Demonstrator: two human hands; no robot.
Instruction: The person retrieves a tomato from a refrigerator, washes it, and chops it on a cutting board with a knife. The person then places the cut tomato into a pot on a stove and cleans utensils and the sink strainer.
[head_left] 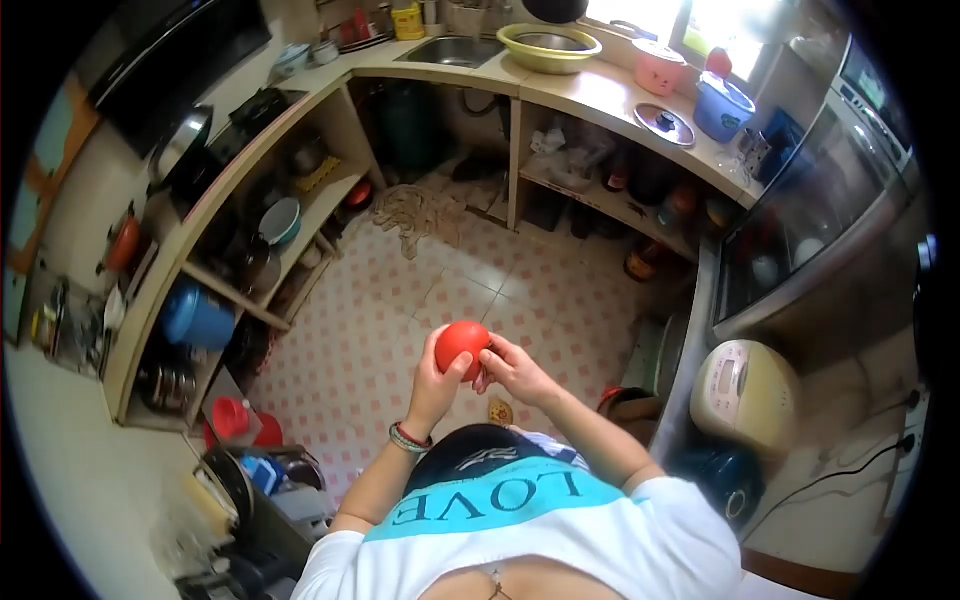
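Observation:
A smooth, round red object like a tomato [462,348] is held up in front of my body, over the tiled floor. My left hand [437,375], with bracelets at its wrist, is closed around its left side, the thumb on the near face. On the other side, my right hand [510,368] grips it with thumb and fingers. The undersides of my fingers are partly hidden by the object.
A curved counter runs around the room, with a sink [450,52], yellow basin [550,48] and blue bucket [722,106]. A rice cooker [745,395] stands at right. A crumpled cloth [415,215] lies on the floor. A red plastic container [232,418] is at lower left.

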